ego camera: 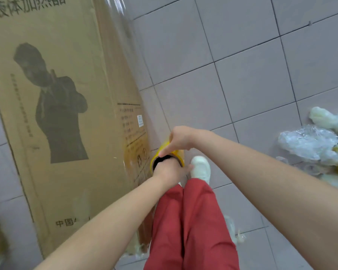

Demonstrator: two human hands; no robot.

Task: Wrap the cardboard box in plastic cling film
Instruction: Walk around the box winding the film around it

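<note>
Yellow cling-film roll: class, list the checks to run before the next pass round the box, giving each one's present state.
1. Grip: left hand and right hand both hold the yellow cling-film roll: ok.
2. Film attached: clear plastic film runs up the tall brown cardboard box edge: ok.
3. Film tension: cannot tell.
4. Walking path: crumpled plastic heap lies on the grey tiled floor at the right: not ok.
5. White shoe clear of the roll: cannot tell.
</note>
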